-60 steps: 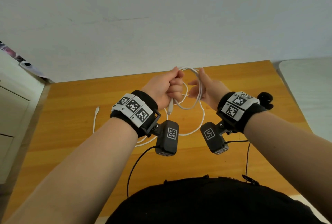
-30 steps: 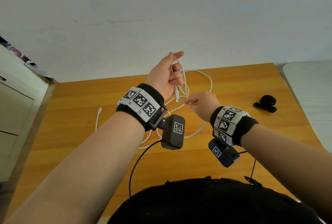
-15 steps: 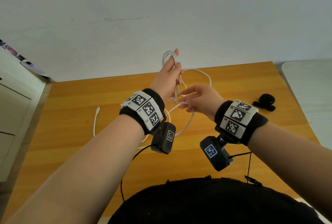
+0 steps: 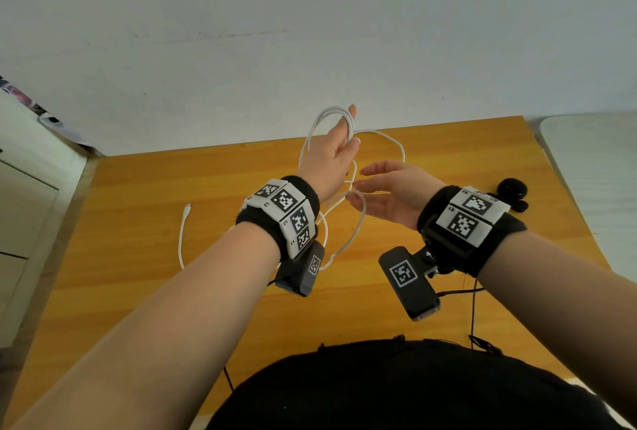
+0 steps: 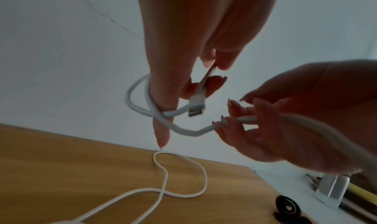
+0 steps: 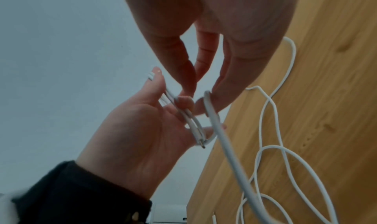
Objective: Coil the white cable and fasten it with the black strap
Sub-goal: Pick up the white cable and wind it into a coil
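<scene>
Left hand (image 4: 329, 162) raised, right hand (image 4: 396, 193) alongside

my bare forearms, a black wristband (image 4: 458, 243) on each wrist carrying white panels with black square-pattern markers, a small black camera (image 4: 410, 283) with 1 marker slung under each, thin black cables, black top (image 4: 396, 391)

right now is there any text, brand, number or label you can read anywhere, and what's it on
No readable words, brands or numbers in any view.
Left wristband: black-and-white square code markers, with tiny characters beside them too small to read.
Right wristband: the same kind of markers, nothing legible.
Wrist cameras: one code marker each, no words.
White cable: plug bears no visible print.
Black strap: no label visible.
</scene>
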`<state>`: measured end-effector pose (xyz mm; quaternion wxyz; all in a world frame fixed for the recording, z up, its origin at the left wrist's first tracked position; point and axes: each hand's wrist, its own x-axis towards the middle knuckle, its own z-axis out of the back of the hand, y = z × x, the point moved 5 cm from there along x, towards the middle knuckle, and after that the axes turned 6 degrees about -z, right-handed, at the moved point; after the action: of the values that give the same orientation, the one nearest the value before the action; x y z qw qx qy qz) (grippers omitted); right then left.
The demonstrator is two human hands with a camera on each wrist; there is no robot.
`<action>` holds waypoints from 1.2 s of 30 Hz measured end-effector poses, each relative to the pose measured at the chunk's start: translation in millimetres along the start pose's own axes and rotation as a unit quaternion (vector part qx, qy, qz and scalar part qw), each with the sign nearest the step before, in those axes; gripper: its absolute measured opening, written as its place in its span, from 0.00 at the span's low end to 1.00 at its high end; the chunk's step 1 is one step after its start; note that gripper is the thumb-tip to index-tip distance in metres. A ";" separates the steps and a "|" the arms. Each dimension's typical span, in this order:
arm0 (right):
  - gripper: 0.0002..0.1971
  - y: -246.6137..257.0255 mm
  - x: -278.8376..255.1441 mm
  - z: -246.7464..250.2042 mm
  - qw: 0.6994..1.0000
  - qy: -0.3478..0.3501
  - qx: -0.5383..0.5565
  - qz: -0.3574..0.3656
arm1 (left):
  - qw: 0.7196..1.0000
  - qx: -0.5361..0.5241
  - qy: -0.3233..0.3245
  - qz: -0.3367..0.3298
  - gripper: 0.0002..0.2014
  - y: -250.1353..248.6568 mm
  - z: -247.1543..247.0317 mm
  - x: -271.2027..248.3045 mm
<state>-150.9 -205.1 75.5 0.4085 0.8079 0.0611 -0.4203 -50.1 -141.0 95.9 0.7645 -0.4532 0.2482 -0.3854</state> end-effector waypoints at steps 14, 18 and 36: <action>0.13 1.0 1.3 -2.5 0.999 0.045 -0.015 0.009 | 0.996 0.076 0.039 0.010 0.26 20.4 -3.4 -3.4; 0.14 3.7 1.6 -6.4 0.995 0.023 -0.081 0.061 | 0.995 0.074 0.062 0.017 0.26 18.0 -5.1 -7.1; 0.06 -14.3 4.1 7.7 0.931 0.052 -0.362 0.000 | 0.991 0.022 0.042 0.125 0.24 25.4 13.3 -7.2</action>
<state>-159.5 -202.2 61.4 0.6694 0.6260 0.2307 -0.3269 -35.3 -121.1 79.8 0.8052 -0.3852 0.3261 -0.3112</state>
